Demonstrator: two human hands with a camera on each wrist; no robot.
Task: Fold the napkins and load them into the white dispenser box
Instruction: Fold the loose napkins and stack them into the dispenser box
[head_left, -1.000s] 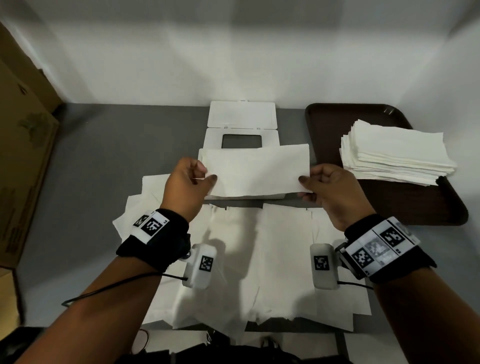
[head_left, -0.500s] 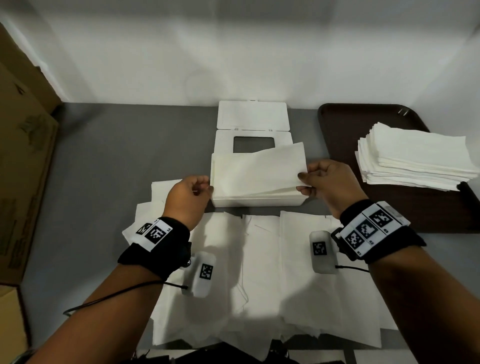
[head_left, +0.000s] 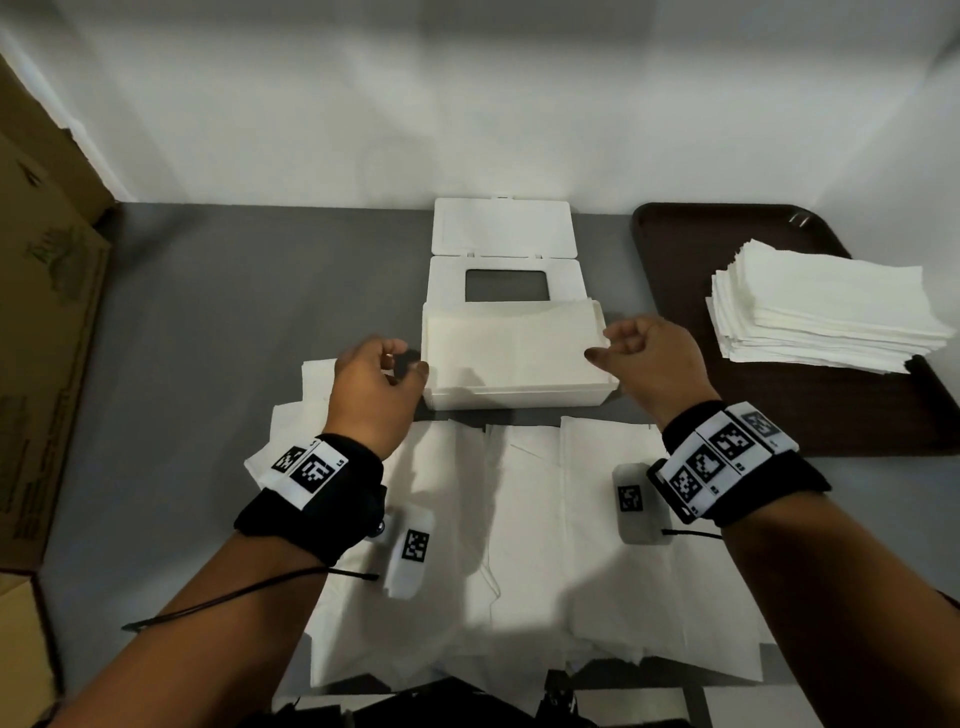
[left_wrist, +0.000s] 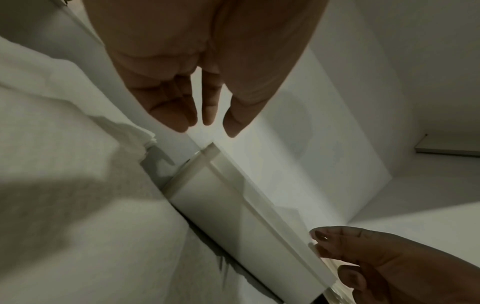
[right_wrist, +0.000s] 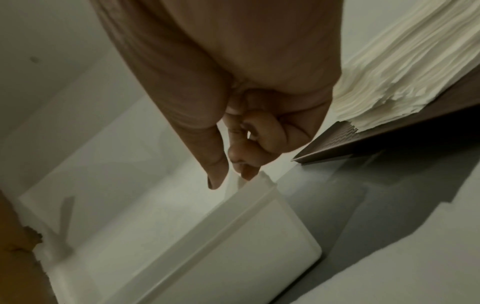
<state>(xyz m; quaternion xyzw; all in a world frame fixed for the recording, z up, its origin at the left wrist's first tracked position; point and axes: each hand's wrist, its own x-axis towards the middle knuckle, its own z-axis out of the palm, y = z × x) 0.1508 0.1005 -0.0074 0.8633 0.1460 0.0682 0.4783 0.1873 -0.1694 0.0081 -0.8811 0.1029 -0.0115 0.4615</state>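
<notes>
The white dispenser box (head_left: 519, 397) stands mid-table with its windowed lid (head_left: 504, 228) flipped open toward the wall. A folded napkin (head_left: 514, 348) lies flat inside it. My left hand (head_left: 405, 358) hovers at the box's left end, fingers loosely curled and holding nothing; the left wrist view shows the left hand (left_wrist: 210, 127) empty above the box (left_wrist: 221, 216). My right hand (head_left: 605, 344) is at the napkin's right corner. In the right wrist view the right hand (right_wrist: 231, 181) has thumb and forefinger slightly apart over the box (right_wrist: 207, 246) rim.
Several unfolded napkins (head_left: 519, 545) are spread on the grey table in front of the box, under my wrists. A stack of napkins (head_left: 826, 312) sits on a brown tray (head_left: 675, 270) at the right. A cardboard box (head_left: 47, 312) stands at the left.
Both hands lowered the folded napkin from above the box into it. The napkin now lies flat inside, and both hands have let go.
</notes>
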